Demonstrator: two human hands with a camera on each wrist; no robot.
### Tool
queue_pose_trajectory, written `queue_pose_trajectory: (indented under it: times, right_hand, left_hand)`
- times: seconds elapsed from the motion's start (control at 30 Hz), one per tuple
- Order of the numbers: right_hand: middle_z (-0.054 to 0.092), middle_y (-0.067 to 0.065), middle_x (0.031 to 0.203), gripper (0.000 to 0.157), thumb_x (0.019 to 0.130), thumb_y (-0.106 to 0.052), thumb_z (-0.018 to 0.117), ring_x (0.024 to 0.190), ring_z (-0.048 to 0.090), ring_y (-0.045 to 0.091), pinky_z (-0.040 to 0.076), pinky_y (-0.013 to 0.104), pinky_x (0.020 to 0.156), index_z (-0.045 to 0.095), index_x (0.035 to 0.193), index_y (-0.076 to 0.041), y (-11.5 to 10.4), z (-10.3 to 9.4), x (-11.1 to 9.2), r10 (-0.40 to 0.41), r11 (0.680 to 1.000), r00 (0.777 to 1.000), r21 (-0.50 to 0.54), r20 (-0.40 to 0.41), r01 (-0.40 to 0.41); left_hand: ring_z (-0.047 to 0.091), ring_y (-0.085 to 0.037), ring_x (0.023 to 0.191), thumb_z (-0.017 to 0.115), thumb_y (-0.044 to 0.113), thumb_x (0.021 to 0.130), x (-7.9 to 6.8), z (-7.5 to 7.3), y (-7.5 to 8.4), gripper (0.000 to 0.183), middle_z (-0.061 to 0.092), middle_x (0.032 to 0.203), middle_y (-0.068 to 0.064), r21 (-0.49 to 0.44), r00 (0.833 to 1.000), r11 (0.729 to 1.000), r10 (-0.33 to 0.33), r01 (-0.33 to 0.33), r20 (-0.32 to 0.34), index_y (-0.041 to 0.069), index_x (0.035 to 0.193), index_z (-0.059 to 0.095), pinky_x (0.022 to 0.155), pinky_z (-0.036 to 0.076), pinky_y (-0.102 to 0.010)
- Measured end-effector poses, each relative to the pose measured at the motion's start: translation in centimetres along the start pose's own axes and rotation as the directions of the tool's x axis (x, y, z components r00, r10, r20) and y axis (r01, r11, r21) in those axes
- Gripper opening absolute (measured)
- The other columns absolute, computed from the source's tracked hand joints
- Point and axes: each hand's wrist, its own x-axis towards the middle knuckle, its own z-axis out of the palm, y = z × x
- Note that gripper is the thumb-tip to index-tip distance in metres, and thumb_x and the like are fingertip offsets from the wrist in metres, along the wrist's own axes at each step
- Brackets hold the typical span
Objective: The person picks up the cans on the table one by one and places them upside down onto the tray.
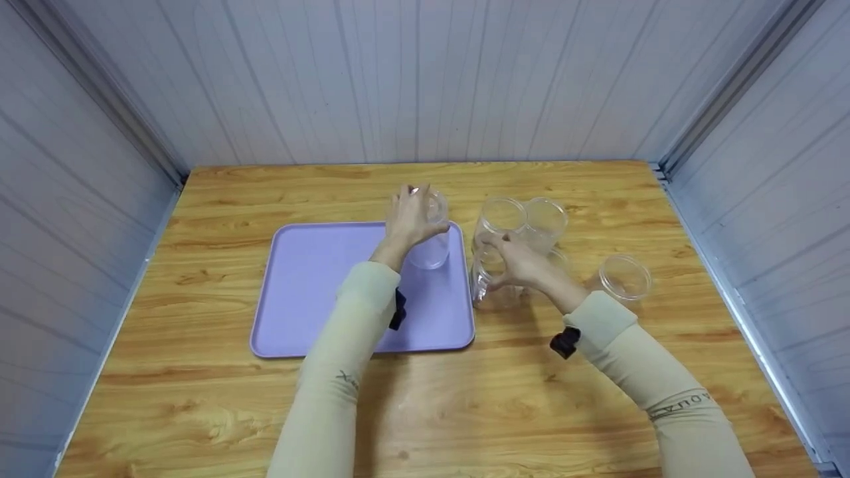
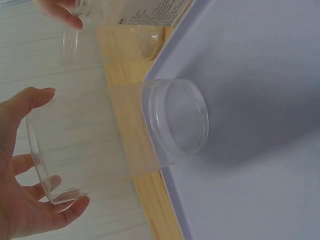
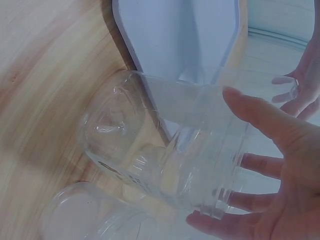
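Head view: a lilac plastic tray (image 1: 312, 292) is seen on a wooden table (image 1: 199, 405), with a clear plastic cup (image 1: 430, 247) standing upright at the tray's one o'clock corner. The cup is grasped near its rim by the left hand (image 1: 410, 218), whose fingers are curled around the top from above. Just off the tray's right edge, at three o'clock from that cup, a clear plastic jar (image 1: 490, 279) is held by the right hand (image 1: 524, 264), the fingers wrapped over its upper part. Two more clear jars (image 1: 546, 222) are placed side by side at twelve o'clock from the held jar, and a single clear cup (image 1: 624, 277) is set apart at three o'clock of the right hand.

In the left wrist view, the cup (image 2: 150, 125) is shown with its base resting on the tray (image 2: 260, 75) close to the tray's edge, while the thumb and fingers of the left hand (image 2: 20, 200) are spread round the rim, touching it. Whether the grip is firm cannot be told.

In the right wrist view, the jar (image 3: 165, 155) is seen on the table (image 3: 45, 65) beside the tray's (image 3: 175, 30) rim, with the right hand's (image 3: 290, 200) fingers curved around its mouth end. A label with small print is visible on the jar's wall.
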Motion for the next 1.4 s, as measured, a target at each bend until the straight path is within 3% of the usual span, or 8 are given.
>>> queue_pose_trajectory:
  times: [0.43,0.73,1.2,1.4]
  right_hand:
    - [0.043,0.031,0.117,0.085,0.059,-0.014,0.082,0.094,0.053,0.039,0.049,0.046,0.072,0.04,0.133,-0.011,0.2,0.1,-0.1,-0.006,1.0,1.0,-0.013,-0.013,0.006]
    - [0.042,0.032,0.122,0.084,0.059,-0.016,0.082,0.103,0.05,0.042,0.046,0.049,0.078,0.041,0.132,-0.008,0.2,0.1,-0.1,-0.025,0.999,1.0,-0.043,-0.016,0.024]
    - [0.048,0.027,0.119,0.082,0.059,-0.021,0.083,0.103,0.049,0.039,0.046,0.049,0.078,0.045,0.131,-0.011,-0.2,-0.8,-0.8,-0.053,0.995,0.998,-0.087,-0.035,0.049]
    - [0.051,0.024,0.115,0.08,0.059,-0.027,0.082,0.103,0.048,0.037,0.044,0.049,0.081,0.048,0.129,-0.008,-0.2,-1.4,-1.7,-0.048,0.994,0.995,-0.102,-0.084,0.04]
  left_hand:
    - [0.037,-0.033,0.117,0.075,0.044,0.065,0.5,0.6,0.5,0.089,0.036,0.133,-0.018,0.028,1.0,1.0,0.004,-0.004,0.0,0.011,0.138,0.036,0.096,0.033,-0.043]
    - [0.036,-0.032,0.117,0.074,0.044,0.064,0.5,0.7,0.6,0.088,0.036,0.132,-0.016,0.045,1.0,0.999,0.01,-0.01,-0.017,0.013,0.138,0.037,0.09,0.038,-0.045]
    - [0.029,-0.034,0.125,0.071,0.057,0.064,0.1,0.1,1.3,0.102,0.027,0.14,-0.019,0.018,0.999,0.999,-0.03,0.03,0.015,0.009,0.141,0.024,0.099,0.026,-0.052]
    - [0.032,-0.033,0.123,0.07,0.053,0.068,-0.4,-0.5,1.9,0.093,0.03,0.137,-0.019,0.017,0.998,0.999,0.029,-0.028,-0.055,0.008,0.138,0.03,0.095,0.032,-0.05]
